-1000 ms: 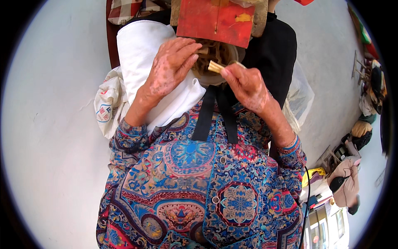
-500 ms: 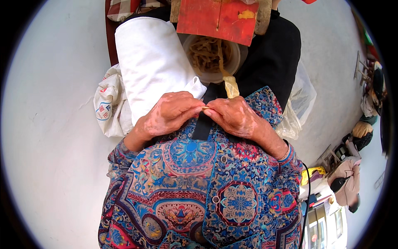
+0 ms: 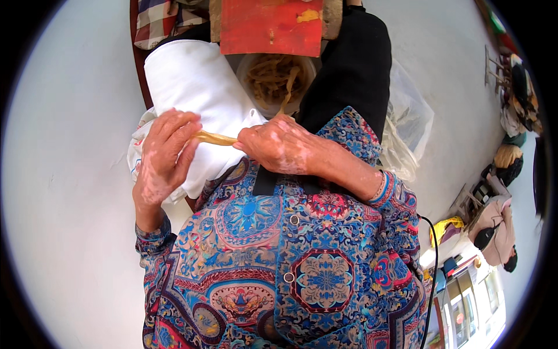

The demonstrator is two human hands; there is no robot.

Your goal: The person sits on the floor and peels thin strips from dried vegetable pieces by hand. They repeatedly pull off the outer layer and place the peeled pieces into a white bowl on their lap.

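Note:
Over my lap, a flat yellowish-tan strip (image 3: 216,138) is stretched sideways between my two hands. My left hand (image 3: 167,152) has its fingers bent round the strip's left end, above the white cloth (image 3: 183,75). My right hand (image 3: 282,145) is closed on the other end, thumb and forefinger pressed together. Past the right hand, a tan length runs up into a round plastic tub (image 3: 308,75) of similar tangled strips, set between my legs and partly under a red board (image 3: 267,26).
A wooden block (image 3: 332,17) backs the red board. Checked fabric (image 3: 151,26) lies top left, a clear plastic bag (image 3: 410,134) beside my right leg. Along the right, several stools with piled clothing (image 3: 511,87) stand on the grey floor (image 3: 75,145), near a bright window (image 3: 465,308).
My hands were near the tub, came together lower down pinching the strip, and have now moved apart, the left one leftward, with the strip drawn out between them. The view has shifted slightly.

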